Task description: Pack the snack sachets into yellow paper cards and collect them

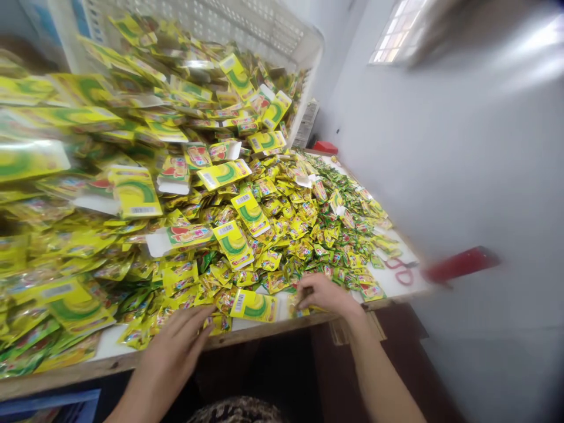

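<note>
My left hand (178, 343) lies at the table's front edge with fingers stretched out, their tips on small yellow-green sachets beside a yellow box (254, 306). My right hand (324, 294) rests just right of that box, its fingers curled down onto a sachet (294, 306). A big heap of yellow-green sachets (308, 223) and flat yellow boxes (233, 241) covers the table behind both hands.
A white plastic crate (264, 29) full of the same boxes stands tilted at the back. The white tabletop (399, 282) has a wooden front edge (273, 332). A red object (460, 264) sticks out at the table's right end. A grey wall (462, 147) runs along the right.
</note>
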The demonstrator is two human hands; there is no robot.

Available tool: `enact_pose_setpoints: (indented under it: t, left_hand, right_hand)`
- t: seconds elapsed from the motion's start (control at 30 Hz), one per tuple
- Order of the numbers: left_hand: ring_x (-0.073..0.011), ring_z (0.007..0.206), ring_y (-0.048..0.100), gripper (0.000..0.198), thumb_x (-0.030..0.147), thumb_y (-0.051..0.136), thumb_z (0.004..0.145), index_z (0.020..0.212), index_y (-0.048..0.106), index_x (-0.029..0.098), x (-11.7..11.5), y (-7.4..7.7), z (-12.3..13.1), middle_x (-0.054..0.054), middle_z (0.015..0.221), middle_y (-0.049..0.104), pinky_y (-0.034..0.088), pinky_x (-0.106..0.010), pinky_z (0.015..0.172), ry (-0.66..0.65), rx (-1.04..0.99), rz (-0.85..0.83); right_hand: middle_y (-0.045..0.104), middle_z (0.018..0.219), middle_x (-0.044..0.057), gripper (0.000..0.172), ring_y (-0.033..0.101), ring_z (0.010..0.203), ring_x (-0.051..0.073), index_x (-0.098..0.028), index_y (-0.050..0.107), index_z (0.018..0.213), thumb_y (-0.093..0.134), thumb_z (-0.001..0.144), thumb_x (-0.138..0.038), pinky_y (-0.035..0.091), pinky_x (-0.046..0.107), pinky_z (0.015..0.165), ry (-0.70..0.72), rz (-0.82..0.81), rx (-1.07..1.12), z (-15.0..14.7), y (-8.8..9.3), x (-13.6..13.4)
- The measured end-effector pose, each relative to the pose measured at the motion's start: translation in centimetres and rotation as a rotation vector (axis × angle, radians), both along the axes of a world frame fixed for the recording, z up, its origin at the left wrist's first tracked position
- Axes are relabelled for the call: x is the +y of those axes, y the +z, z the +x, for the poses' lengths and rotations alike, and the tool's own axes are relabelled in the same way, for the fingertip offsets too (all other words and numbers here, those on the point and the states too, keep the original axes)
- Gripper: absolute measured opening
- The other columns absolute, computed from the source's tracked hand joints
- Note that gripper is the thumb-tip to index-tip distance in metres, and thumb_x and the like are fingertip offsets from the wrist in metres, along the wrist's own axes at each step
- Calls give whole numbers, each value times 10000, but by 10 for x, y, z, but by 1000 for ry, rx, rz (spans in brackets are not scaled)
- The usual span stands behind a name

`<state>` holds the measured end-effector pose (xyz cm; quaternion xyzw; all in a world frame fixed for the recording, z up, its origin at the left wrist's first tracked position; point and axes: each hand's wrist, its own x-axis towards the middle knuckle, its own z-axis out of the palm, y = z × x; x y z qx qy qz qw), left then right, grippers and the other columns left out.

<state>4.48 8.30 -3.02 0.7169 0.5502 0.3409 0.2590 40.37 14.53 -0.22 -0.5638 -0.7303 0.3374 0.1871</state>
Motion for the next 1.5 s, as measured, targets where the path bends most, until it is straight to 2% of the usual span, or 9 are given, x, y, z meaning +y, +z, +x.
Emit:
enact_pose_setpoints:
  t: [0.1,0.3,0.57,0.7,0.8,1.03,1.2,1.4,1.5]
  left_hand:
    - [-381,1229,474,470,222,531,874,1344,547,209,32,15,33,-172,1325,580,344,-547,1017,-221,362,100]
    - [-402,1326,395,660,-4,528,701,1337,549,170,57,8,78,-186,1420,520,243,-601,1056,-439,374,52]
    - [-297,975,649,357,323,475,919,1212,583,149,42,4,72,-140,1075,704,492,-389,852,-182,109,-164]
    - [-259,912,664,387,486,554,871,1116,606,191,28,8,64,-66,999,718,519,-303,772,-149,-74,-299]
    - [-271,987,645,397,490,585,850,1121,608,202,15,15,56,-61,1029,711,502,-302,830,-136,-162,-358]
    - [-248,835,634,283,472,557,872,970,620,214,-16,4,38,-35,865,685,457,-281,735,-28,-260,-427]
    - [-295,1040,614,424,429,675,797,1169,616,235,-37,-13,42,-66,1100,703,445,-320,883,-43,-429,-522]
    - [-201,786,628,369,338,788,703,1031,697,197,-47,-10,38,-16,866,734,456,-273,728,-182,-882,-788]
    - [-200,795,616,343,295,807,678,991,717,187,-51,-9,33,-17,875,730,455,-276,740,-181,-879,-760]
  right_hand:
    - [671,773,-17,277,611,763,162,-217,754,796,848,538,-176,453,243,709,135,-22,-47,-16,-10,8]
    - [637,947,96,299,545,962,252,-150,709,843,801,560,-119,411,344,869,88,37,-145,-24,-30,3]
    - [622,890,57,167,574,869,219,-176,564,966,575,800,-182,449,342,803,-247,165,48,-30,-9,-14]
    - [634,1013,67,290,617,893,197,-189,449,1172,489,919,-324,498,313,767,-410,182,473,-74,10,-16]
    - [661,931,33,272,626,835,189,-201,564,1088,633,839,-289,499,304,766,-377,130,738,-112,15,-22]
    - [654,901,26,198,590,899,193,-201,701,915,659,751,-98,442,297,822,-96,94,382,-130,9,-34]
    - [632,1023,9,330,567,988,174,-228,671,996,620,748,-18,420,291,891,272,-72,273,-126,27,-36]
    - [601,810,-21,249,558,797,156,-192,689,803,840,619,-120,430,257,718,-33,-29,331,-147,20,-45]
    - [622,880,2,123,545,925,182,-206,725,683,843,660,-184,414,300,827,76,2,321,-159,8,-63]
